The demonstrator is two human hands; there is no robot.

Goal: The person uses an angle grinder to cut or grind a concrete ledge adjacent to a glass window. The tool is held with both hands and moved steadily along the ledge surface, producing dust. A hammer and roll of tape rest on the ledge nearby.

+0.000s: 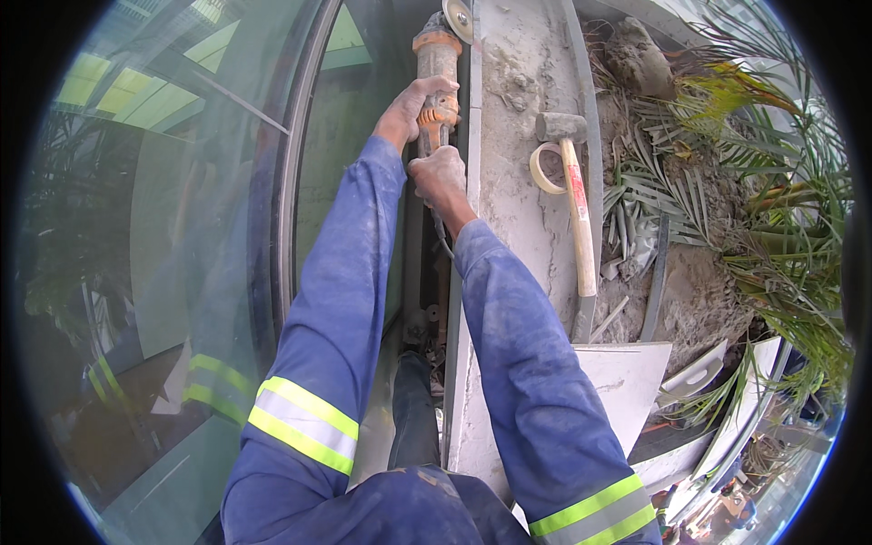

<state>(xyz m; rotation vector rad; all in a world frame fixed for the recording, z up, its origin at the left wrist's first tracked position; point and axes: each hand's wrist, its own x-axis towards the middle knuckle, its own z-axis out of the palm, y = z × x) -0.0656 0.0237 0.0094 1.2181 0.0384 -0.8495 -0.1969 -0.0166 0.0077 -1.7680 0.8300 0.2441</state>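
With both arms stretched forward I hold a dusty orange-and-grey angle grinder [438, 65]. My left hand [420, 107] is wrapped round its body. Closer to me, my right hand [442, 178] grips its rear handle, and a dark cord hangs down below that hand. The round pale disc [459, 20] at the grinder's far end lies along the near-window edge of the ledge [513, 218]; whether it touches cannot be made out. On the ledge, right of my hands, lie a mallet [576, 182] with a wooden handle and a roll of tape [545, 169].
To the left stands a large glass pane [182, 236] in a dark frame [289, 173], full of reflections. Right of the ledge is a soil bed with a rock [639, 56] and palm fronds [772, 182]. White slabs [622, 381] lean at the lower right.
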